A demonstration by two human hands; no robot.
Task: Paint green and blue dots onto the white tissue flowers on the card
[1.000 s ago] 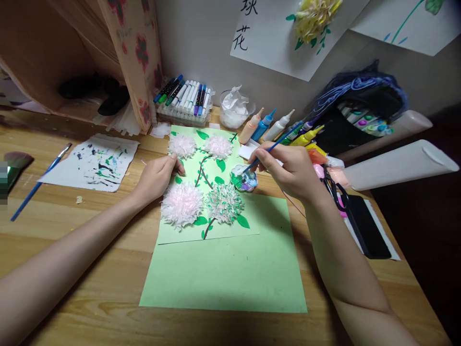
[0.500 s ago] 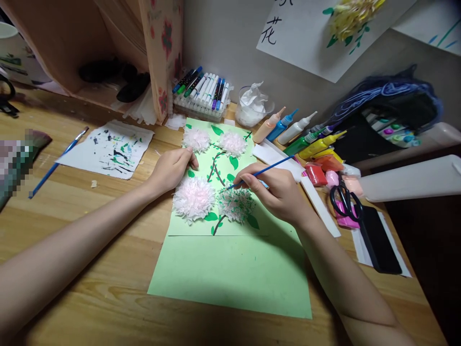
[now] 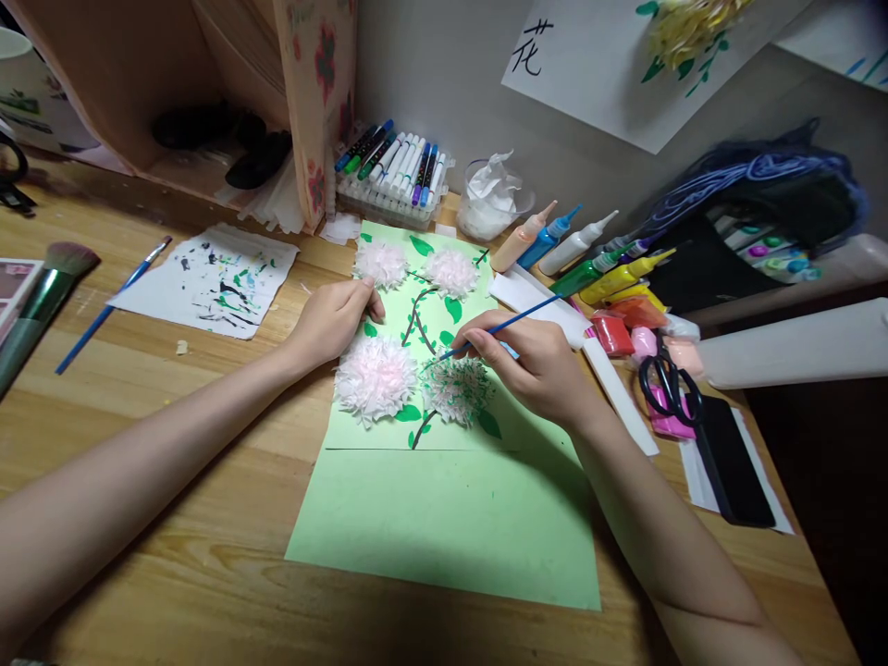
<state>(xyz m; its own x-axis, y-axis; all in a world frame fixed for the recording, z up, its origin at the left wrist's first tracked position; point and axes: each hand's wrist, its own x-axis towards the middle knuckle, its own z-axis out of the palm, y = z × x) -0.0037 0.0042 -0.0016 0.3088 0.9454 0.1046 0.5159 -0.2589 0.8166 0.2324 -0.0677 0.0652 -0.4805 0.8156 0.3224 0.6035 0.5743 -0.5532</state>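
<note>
Several tissue-paper flowers are fixed on a green sheet of paper (image 3: 444, 518) lying on the table. My left hand (image 3: 339, 319) presses the sheet's left edge, its fingers bent together beside the upper left flower (image 3: 381, 264). A thin blue paintbrush (image 3: 520, 319) is pinched in my right hand (image 3: 537, 365). Its tip reaches the left side of the lower right flower (image 3: 459, 388), which is speckled green. The lower left flower (image 3: 376, 377) is pale pink. Green leaves (image 3: 489, 423) and dark stems (image 3: 425, 428) are painted between them.
To the left are a paint-stained cloth (image 3: 228, 287), another blue paintbrush (image 3: 111, 308) and a large makeup brush (image 3: 52, 296). Markers (image 3: 399, 171), a clear cup (image 3: 492, 203) and paint bottles (image 3: 548, 239) stand behind. Scissors (image 3: 670, 388) and a phone (image 3: 735, 467) lie to the right.
The view has shifted slightly, so the background sits a little further right. My hands keep nearly the same places, and the brush tip stays at the speckled flower.
</note>
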